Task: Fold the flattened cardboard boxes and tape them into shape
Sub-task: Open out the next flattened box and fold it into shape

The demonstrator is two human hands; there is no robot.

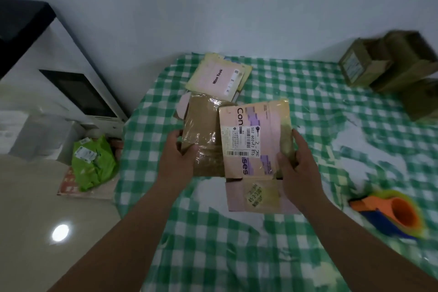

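A single head-worn wide-angle camera looks forward and steeply down over the counter (272, 244), close above its green-checked cloth. Beyond the counter a pale wall fills the upper frame; floor shows left of it.

A flattened box (253, 140) lies mid-table (308, 92), with the left hand (176, 156) at its left edge and the right hand (297, 163) at its right edge. Behind it lies another flat carton (216, 77). Folded boxes (388, 66) stand at the far right corner. A tape dispenser (391, 213) rests near the right. A bag (93, 163) sits on the floor, left of the table.
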